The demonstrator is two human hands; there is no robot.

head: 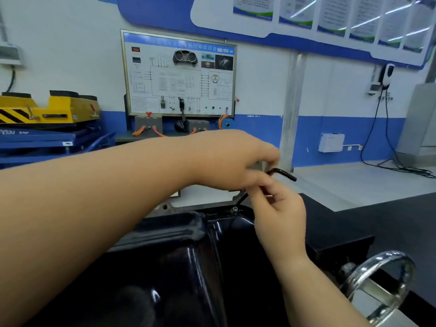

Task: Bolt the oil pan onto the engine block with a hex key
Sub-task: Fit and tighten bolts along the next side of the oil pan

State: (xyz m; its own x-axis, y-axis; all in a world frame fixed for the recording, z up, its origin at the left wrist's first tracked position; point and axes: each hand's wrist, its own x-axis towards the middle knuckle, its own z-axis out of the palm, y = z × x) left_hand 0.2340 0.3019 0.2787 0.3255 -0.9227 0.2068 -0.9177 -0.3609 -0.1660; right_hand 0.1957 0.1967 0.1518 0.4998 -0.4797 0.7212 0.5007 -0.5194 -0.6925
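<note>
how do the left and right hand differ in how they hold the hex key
The left hand reaches across from the left and pinches the hex key at its bend; the right hand comes up from below and pinches the long shaft. The left hand sits higher, the right hand nearer the bolt. Both grip the one key.

Head camera, sole view, wide-angle. I look from close above the oil pan (184, 256), forward and slightly down across it. Facing: the electrical training board (178, 74), well beyond the oil pan. Pan fills the lower frame.
</note>
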